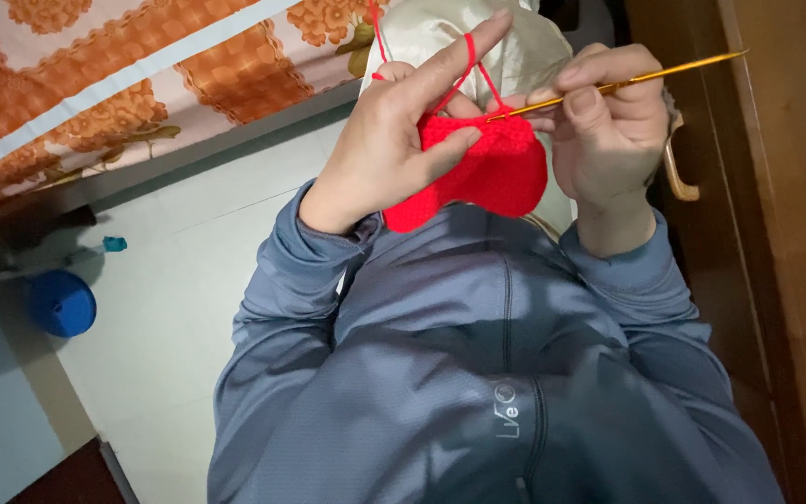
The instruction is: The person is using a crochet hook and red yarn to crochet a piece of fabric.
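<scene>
Hook (pixel 627 82) slants up-right from red crochet piece (pixel 487 168).

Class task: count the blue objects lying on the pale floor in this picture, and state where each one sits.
2. A round blue object lies at the left edge, and a small teal piece sits just above it, near the patterned bedspread. Others may be hidden.

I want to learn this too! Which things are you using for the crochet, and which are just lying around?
In use:
- red knitted piece, held by the left hand
- red yarn over the finger
- gold hook in the right hand

Lying about:
- blue yarn roll on the floor
- small blue bit
- orange flowered bedsheet
</scene>
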